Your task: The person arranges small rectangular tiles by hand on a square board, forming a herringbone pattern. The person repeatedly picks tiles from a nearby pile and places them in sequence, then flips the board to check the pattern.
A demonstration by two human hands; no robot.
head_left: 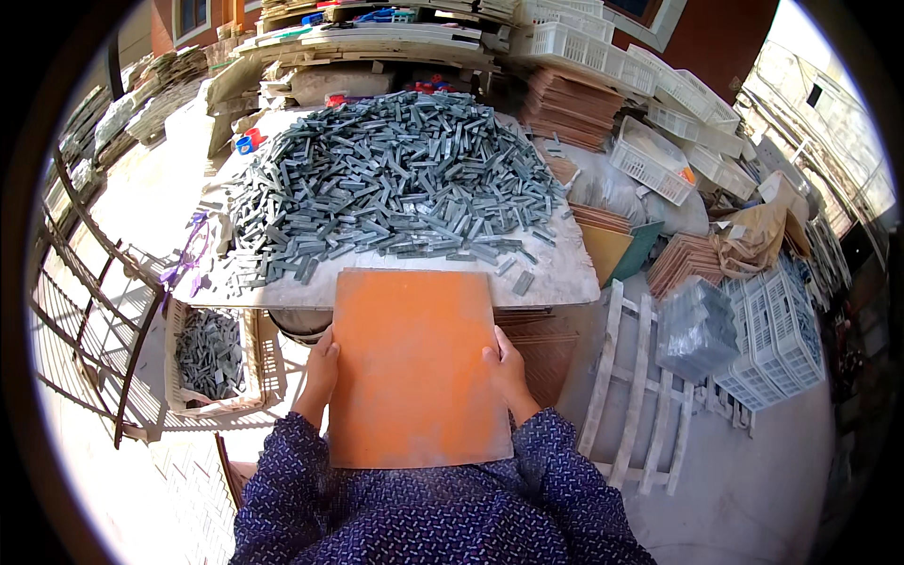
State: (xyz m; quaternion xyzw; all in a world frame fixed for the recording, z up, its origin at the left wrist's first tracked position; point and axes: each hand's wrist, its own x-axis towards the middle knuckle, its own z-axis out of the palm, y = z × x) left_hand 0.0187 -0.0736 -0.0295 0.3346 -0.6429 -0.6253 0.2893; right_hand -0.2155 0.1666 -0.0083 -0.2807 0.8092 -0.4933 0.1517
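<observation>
Between my two hands I hold a flat orange board (pixel 414 367), rectangular, with dusty grey patches and a worn rim. My left hand (pixel 320 374) grips its left edge, the thumb on the near face and the other fingers mostly hidden behind. On the opposite edge my right hand (pixel 509 371) grips in the same way. The board's far end meets the front edge of a pale worktable (pixel 556 273) in view; whether it rests there I cannot tell. A large heap of small grey-green stone-like strips (pixel 386 179) covers most of the tabletop, with a few loose ones near the front.
A basket of similar strips (pixel 212 353) stands below the table at left, beside a curved metal rack (pixel 118 254). At right are a wooden pallet (pixel 617 395), a plastic-wrapped bundle (pixel 695 325), white crates (pixel 767 330) and stacked brown boards (pixel 565 104). Purple ribbon (pixel 193 250) hangs at the table's left corner.
</observation>
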